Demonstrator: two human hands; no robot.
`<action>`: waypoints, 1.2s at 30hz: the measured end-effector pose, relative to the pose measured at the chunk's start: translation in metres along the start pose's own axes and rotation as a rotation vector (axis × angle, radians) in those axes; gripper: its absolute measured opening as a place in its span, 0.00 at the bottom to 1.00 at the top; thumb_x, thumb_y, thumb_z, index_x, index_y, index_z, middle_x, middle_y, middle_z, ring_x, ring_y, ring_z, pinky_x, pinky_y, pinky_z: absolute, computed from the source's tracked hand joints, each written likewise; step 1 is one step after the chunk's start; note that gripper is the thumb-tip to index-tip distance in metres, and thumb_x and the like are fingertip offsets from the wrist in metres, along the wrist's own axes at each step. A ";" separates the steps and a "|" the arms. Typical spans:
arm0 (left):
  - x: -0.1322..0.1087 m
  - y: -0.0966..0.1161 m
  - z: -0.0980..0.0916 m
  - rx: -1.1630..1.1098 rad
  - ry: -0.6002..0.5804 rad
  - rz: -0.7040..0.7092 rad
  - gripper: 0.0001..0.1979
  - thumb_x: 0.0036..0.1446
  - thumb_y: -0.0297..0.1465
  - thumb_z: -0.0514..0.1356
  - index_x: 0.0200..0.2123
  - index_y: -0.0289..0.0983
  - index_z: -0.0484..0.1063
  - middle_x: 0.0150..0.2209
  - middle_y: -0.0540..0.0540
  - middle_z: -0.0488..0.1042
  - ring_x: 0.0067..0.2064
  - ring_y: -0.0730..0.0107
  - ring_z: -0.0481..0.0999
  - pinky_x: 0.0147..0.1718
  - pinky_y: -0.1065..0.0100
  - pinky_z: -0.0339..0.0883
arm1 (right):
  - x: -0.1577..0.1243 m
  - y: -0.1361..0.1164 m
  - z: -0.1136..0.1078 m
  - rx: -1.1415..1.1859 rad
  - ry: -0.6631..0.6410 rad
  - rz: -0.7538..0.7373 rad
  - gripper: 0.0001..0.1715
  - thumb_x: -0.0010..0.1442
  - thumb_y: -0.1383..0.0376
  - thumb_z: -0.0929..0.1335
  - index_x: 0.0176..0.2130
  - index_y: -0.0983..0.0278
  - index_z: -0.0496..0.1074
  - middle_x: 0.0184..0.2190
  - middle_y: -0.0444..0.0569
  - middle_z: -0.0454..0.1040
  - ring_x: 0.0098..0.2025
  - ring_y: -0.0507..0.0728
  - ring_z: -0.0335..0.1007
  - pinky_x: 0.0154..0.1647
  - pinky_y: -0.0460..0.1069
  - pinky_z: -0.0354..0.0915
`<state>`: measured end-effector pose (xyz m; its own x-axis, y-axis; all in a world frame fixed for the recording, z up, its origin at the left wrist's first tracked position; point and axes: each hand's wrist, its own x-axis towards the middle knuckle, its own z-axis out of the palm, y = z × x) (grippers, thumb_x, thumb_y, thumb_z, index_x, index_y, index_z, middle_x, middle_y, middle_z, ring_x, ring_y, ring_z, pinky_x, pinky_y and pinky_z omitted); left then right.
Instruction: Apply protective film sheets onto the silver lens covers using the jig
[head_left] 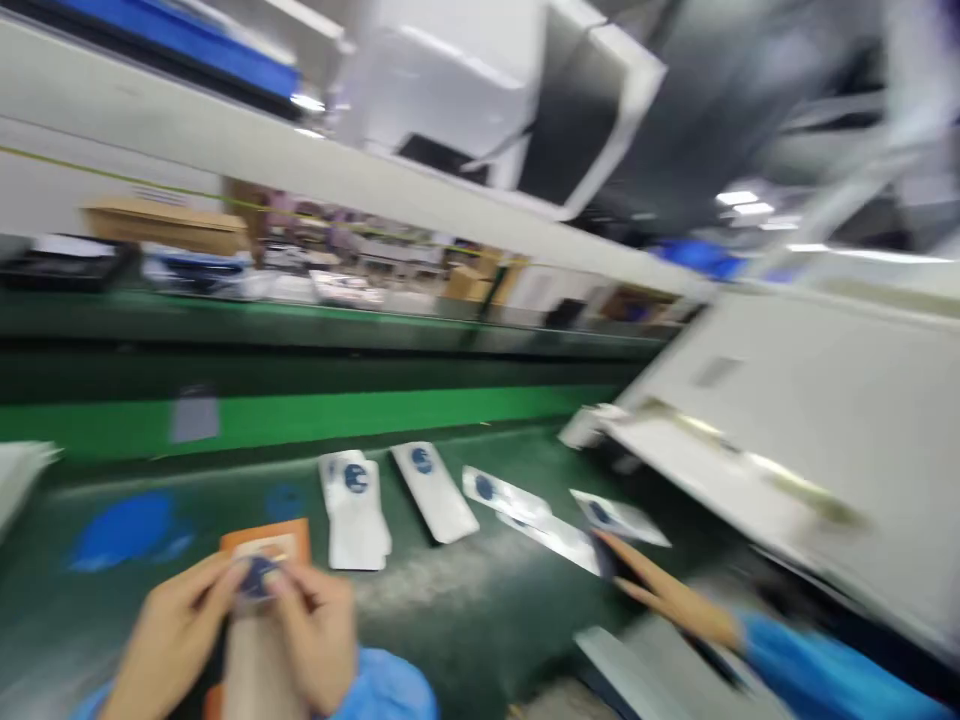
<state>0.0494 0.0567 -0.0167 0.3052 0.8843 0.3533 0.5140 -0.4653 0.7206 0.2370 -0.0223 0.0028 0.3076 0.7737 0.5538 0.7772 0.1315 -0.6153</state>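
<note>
At the bottom left, my left hand [172,640] and my right hand [315,630] pinch a small card with a dark blue disc [259,578] between their fingertips. The motion blur hides its exact shape. Under it lie an orange-brown card [289,540] and a pale beige strip [259,675]. Several white cards with blue round marks, such as one [433,490] and another [356,510], lie on the green mat [465,620] to the right of my hands. A co-worker's hand [664,590] in a blue sleeve reaches in from the right, its fingers near the rightmost cards.
A white machine housing [795,430] slants across the right side. Behind the mat runs a green-edged bench [300,420]. Blue patches [124,530] lie on the mat at the left. A cardboard box [165,225] and blurred workstations stand farther back.
</note>
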 end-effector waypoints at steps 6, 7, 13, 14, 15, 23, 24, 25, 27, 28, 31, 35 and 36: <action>-0.008 -0.026 -0.010 -0.001 0.120 -0.066 0.15 0.67 0.34 0.50 0.39 0.37 0.75 0.40 0.44 0.78 0.43 0.63 0.75 0.46 0.62 0.70 | -0.004 0.020 0.062 0.321 -0.274 0.082 0.19 0.67 0.58 0.62 0.47 0.65 0.77 0.42 0.50 0.80 0.42 0.57 0.79 0.42 0.46 0.74; -0.010 -0.029 -0.006 0.005 0.133 -0.068 0.14 0.67 0.33 0.50 0.41 0.37 0.75 0.41 0.43 0.78 0.45 0.63 0.75 0.47 0.62 0.70 | -0.001 0.029 0.062 0.284 -0.287 0.062 0.20 0.66 0.57 0.63 0.47 0.65 0.77 0.41 0.50 0.80 0.41 0.57 0.79 0.41 0.46 0.74; -0.019 -0.030 0.010 -0.006 0.080 0.016 0.14 0.67 0.29 0.49 0.49 0.38 0.71 0.49 0.43 0.76 0.54 0.61 0.71 0.55 0.57 0.67 | 0.003 0.033 0.062 0.086 -0.285 -0.251 0.19 0.68 0.64 0.60 0.50 0.65 0.76 0.41 0.50 0.80 0.37 0.56 0.80 0.36 0.44 0.75; -0.020 -0.030 0.010 -0.008 0.061 0.032 0.15 0.67 0.29 0.49 0.50 0.38 0.71 0.49 0.44 0.76 0.55 0.62 0.71 0.56 0.58 0.67 | 0.002 0.032 0.064 0.070 -0.296 -0.349 0.19 0.68 0.67 0.59 0.51 0.64 0.75 0.43 0.51 0.79 0.40 0.56 0.79 0.40 0.46 0.75; -0.020 -0.029 0.010 -0.010 0.039 0.045 0.15 0.67 0.28 0.48 0.51 0.39 0.70 0.50 0.45 0.76 0.55 0.62 0.70 0.56 0.58 0.67 | 0.001 0.034 0.066 0.055 -0.319 -0.453 0.20 0.68 0.69 0.59 0.52 0.63 0.74 0.46 0.51 0.78 0.45 0.57 0.78 0.44 0.48 0.75; -0.022 -0.032 0.009 0.124 -0.151 0.111 0.22 0.62 0.28 0.55 0.59 0.39 0.65 0.55 0.41 0.73 0.64 0.55 0.61 0.59 0.52 0.64 | -0.006 0.050 0.069 0.043 -0.523 -0.720 0.27 0.65 0.76 0.58 0.61 0.65 0.63 0.56 0.58 0.69 0.61 0.63 0.62 0.56 0.64 0.67; -0.023 -0.032 0.010 0.165 -0.162 0.126 0.22 0.61 0.29 0.57 0.59 0.38 0.65 0.55 0.39 0.73 0.64 0.53 0.62 0.59 0.50 0.64 | -0.007 0.049 0.069 0.038 -0.535 -0.715 0.28 0.64 0.77 0.58 0.61 0.65 0.63 0.57 0.58 0.68 0.61 0.63 0.62 0.56 0.66 0.66; -0.023 -0.032 0.011 0.208 -0.164 0.142 0.23 0.60 0.30 0.60 0.59 0.37 0.65 0.55 0.37 0.72 0.63 0.51 0.63 0.58 0.49 0.65 | -0.008 0.049 0.069 0.028 -0.541 -0.702 0.29 0.63 0.77 0.57 0.61 0.65 0.64 0.57 0.58 0.68 0.61 0.63 0.62 0.56 0.67 0.65; -0.024 -0.029 0.014 0.288 -0.153 0.182 0.24 0.57 0.31 0.63 0.57 0.34 0.66 0.53 0.35 0.74 0.62 0.48 0.65 0.57 0.47 0.66 | -0.010 0.051 0.068 -0.001 -0.514 -0.645 0.28 0.62 0.78 0.57 0.59 0.67 0.66 0.58 0.58 0.67 0.61 0.64 0.61 0.55 0.68 0.66; -0.024 -0.026 0.016 0.322 -0.138 0.204 0.24 0.57 0.31 0.64 0.56 0.34 0.67 0.51 0.36 0.76 0.61 0.47 0.67 0.57 0.46 0.66 | -0.010 0.053 0.067 -0.023 -0.473 -0.595 0.28 0.62 0.77 0.56 0.58 0.67 0.67 0.57 0.57 0.68 0.61 0.64 0.62 0.55 0.66 0.68; -0.024 -0.020 0.023 0.391 -0.063 0.264 0.15 0.58 0.29 0.63 0.49 0.36 0.72 0.46 0.41 0.79 0.56 0.48 0.71 0.55 0.45 0.67 | -0.009 0.067 0.060 -0.141 -0.303 -0.374 0.24 0.65 0.72 0.57 0.55 0.66 0.70 0.55 0.56 0.72 0.59 0.64 0.66 0.55 0.61 0.70; -0.019 -0.022 0.028 0.405 -0.021 0.304 0.07 0.63 0.31 0.58 0.39 0.38 0.77 0.52 0.42 0.75 0.58 0.50 0.70 0.56 0.45 0.66 | 0.000 0.089 0.056 -0.306 -0.165 -0.174 0.25 0.62 0.59 0.66 0.55 0.69 0.70 0.52 0.70 0.71 0.54 0.76 0.69 0.45 0.63 0.74; -0.018 -0.024 0.028 0.407 -0.030 0.318 0.09 0.64 0.32 0.57 0.40 0.38 0.77 0.53 0.42 0.75 0.58 0.51 0.70 0.57 0.45 0.65 | 0.001 0.092 0.058 -0.328 -0.141 -0.149 0.29 0.60 0.56 0.68 0.56 0.69 0.70 0.50 0.72 0.72 0.52 0.79 0.69 0.42 0.64 0.75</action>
<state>0.0540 0.0508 -0.0574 0.5168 0.6978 0.4960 0.6606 -0.6936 0.2874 0.2769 0.0269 -0.0857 0.1173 0.8418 0.5268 0.9491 0.0610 -0.3089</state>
